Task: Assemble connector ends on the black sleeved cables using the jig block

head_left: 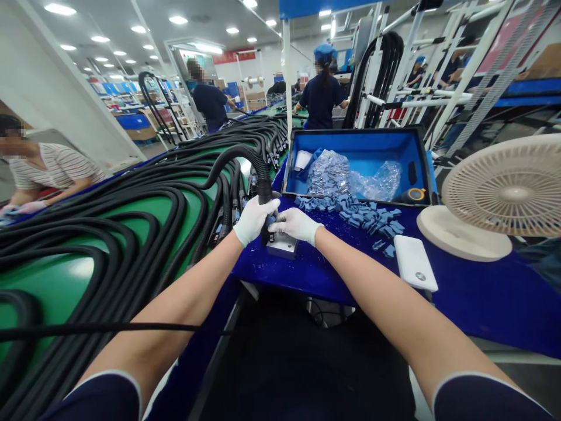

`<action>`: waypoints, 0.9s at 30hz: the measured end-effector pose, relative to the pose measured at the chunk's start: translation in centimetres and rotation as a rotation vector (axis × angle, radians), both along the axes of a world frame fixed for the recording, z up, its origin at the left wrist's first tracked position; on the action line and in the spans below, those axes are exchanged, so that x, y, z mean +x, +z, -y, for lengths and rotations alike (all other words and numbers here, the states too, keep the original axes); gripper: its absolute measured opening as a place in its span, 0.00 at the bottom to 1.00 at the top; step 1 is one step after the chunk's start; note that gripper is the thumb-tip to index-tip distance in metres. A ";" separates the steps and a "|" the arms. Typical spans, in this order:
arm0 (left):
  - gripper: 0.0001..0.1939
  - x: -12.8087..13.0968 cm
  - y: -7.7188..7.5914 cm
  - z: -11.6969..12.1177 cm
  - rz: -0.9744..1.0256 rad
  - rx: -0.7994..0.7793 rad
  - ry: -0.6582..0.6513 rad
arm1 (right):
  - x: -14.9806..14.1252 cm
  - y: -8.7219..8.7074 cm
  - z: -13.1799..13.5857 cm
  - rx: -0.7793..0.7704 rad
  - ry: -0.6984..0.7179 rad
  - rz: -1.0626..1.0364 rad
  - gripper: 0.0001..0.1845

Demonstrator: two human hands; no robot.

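Note:
My left hand (255,220), in a white glove, is closed around the lower end of a black corrugated hose (262,172). The hose arches up and bends down to a dark connector (265,234) at a small metal block (283,245) on the blue table. From the other side my gloved right hand (295,224) pinches at the connector, where a bit of blue plastic (272,220) shows by the fingertips. My fingers partly hide the connector and the blue piece. Loose blue plastic clips (366,215) lie in a heap beyond my right hand.
Behind the clips stands a blue bin (302,141) with plastic bags of clips. A white power bank (414,262) and a beige fan (464,234) are on the right. Many black hoses (149,225) cover the green conveyor (81,269) at left. Other people work nearby.

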State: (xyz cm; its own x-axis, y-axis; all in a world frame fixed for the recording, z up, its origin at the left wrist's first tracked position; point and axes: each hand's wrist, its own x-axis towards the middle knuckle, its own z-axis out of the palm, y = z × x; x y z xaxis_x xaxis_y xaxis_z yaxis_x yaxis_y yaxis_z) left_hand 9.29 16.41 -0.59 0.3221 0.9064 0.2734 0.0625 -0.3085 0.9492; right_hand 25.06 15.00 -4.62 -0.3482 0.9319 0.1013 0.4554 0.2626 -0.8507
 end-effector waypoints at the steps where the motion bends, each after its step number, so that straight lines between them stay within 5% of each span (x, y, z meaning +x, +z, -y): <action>1: 0.17 -0.3 0.0 -0.1 0.003 0.002 -0.008 | 0.0 0.0 0.1 -0.006 -0.017 0.001 0.22; 4: 0.22 -3.0 -0.2 -0.5 0.045 -0.013 0.066 | 0.1 0.1 0.9 -0.042 -0.040 0.004 0.22; 8: 0.23 -11.2 -1.5 0.6 -0.054 -0.136 0.346 | 0.7 0.0 1.6 -0.009 -0.033 -0.005 0.16; 12: 0.20 -20.3 -2.9 5.6 -0.335 -0.287 0.468 | 1.0 -0.6 1.3 0.057 -0.025 0.059 0.12; 15: 0.18 -24.8 -3.4 9.7 -0.566 -0.314 0.551 | 0.6 -1.0 1.3 0.067 -0.054 0.111 0.11; 19: 0.16 -27.9 -4.9 13.4 -0.819 -0.299 0.690 | 0.2 -1.4 1.6 0.027 -0.071 0.103 0.10; 23: 0.14 -29.3 -6.0 15.5 -0.948 -0.390 0.683 | 0.4 -1.4 1.7 0.032 -0.057 0.070 0.11; 27: 0.09 -31.0 -2.1 15.9 -0.867 -0.308 0.605 | -0.2 -0.5 2.8 0.047 -0.070 0.075 0.08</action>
